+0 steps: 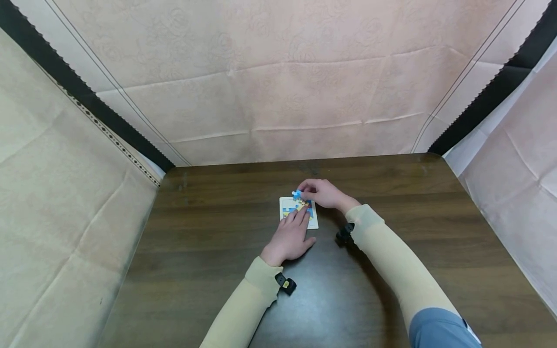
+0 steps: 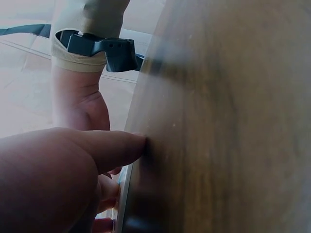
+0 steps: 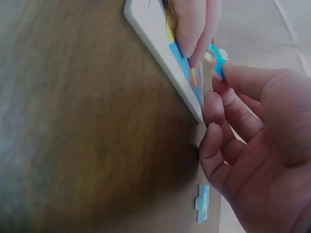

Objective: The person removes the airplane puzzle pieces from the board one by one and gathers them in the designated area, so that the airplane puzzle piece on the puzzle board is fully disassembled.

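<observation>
A small jigsaw puzzle (image 1: 287, 203) in a white frame lies on the table, partly filled with blue and yellow pieces. My left hand (image 1: 292, 237) rests on it with extended fingers, covering part of the picture. In the left wrist view, the thumb (image 2: 119, 148) reaches out to the tabletop. Between thumb and fingertip, my right hand (image 1: 324, 193) pinches a blue puzzle piece (image 1: 297, 195) over the frame's far edge. The right wrist view shows that piece (image 3: 218, 62) tilted up near the left fingertips.
A loose blue-and-white piece (image 3: 203, 204) lies on the table beside the right hand in the right wrist view. The brown wooden table (image 1: 209, 241) is bordered by pale cloth (image 1: 283, 96) at the back and both sides.
</observation>
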The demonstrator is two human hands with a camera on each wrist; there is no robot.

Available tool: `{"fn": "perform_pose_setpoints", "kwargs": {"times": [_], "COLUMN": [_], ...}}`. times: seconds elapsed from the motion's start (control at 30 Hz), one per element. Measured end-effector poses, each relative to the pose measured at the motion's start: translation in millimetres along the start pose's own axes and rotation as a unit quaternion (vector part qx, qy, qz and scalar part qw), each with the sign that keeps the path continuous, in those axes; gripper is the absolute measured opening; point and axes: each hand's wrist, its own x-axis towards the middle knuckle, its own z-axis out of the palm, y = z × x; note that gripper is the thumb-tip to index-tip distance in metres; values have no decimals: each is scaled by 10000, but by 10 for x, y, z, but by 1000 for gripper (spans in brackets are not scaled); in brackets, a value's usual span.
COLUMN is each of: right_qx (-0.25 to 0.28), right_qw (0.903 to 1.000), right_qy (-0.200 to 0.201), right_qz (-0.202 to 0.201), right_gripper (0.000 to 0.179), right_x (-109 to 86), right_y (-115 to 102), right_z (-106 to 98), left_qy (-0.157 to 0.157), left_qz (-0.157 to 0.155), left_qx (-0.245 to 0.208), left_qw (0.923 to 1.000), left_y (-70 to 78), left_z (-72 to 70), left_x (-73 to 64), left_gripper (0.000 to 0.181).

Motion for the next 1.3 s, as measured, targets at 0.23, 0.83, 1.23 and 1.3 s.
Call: {"fn": "perform_pose_setpoints", "kwargs": {"times": [0.23, 0.83, 1.23, 1.3], "right_qx": [360, 624, 310, 252], "right_qw": [9982, 9929, 9865, 9856], "right_qy": [447, 976, 1410, 1468], "right_qz": [-143, 278, 773, 806], "right_gripper": [23, 30, 33, 33], "right_x": [-90, -566, -833, -828], "right_y": [60, 470, 887, 922], "right_z": [-71, -397, -610, -621], "left_qy": [-32, -77, 16, 20], "left_qz": [-18, -75, -5, 6], "left_qx": [-34, -220, -42, -6], "left_qw": [10000, 9997, 10000, 10000], "left_y": [4, 19, 36, 39], "left_z": [34, 90, 79, 74], "left_x": [15, 42, 11, 8], "left_gripper": [85, 84, 82, 82]}}
